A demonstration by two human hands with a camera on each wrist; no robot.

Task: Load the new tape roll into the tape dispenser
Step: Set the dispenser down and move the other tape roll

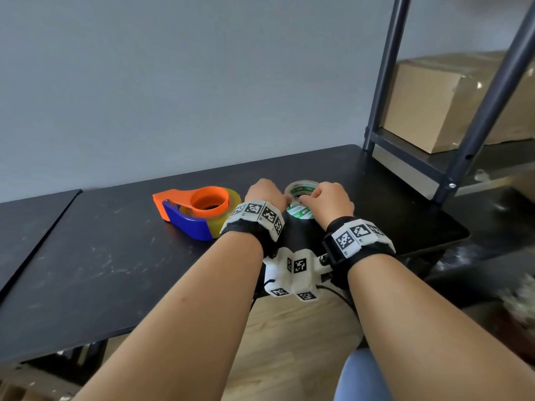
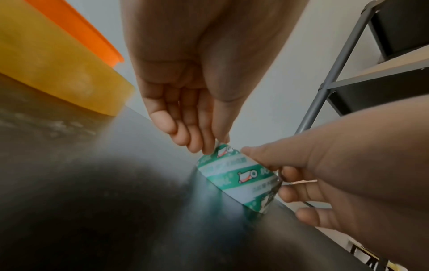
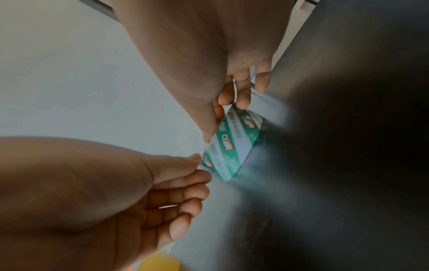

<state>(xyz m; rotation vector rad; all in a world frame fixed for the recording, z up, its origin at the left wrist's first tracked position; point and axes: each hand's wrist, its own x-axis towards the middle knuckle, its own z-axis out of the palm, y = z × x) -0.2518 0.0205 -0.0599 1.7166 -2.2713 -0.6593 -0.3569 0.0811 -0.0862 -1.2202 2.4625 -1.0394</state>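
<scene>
The roll, wrapped in green-and-white printed film, lies flat on the black tabletop just right of the orange-and-blue dispenser, while the left hand pinches its top edge with curled fingers and the right hand grips its side.

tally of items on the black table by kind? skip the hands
Tape dispensers: 1, orange and blue tape dispenser, with a yellowish roll on it
New tape rolls: 1, green-and-white tape roll, under the left hand and right hand
Total: 2
</scene>
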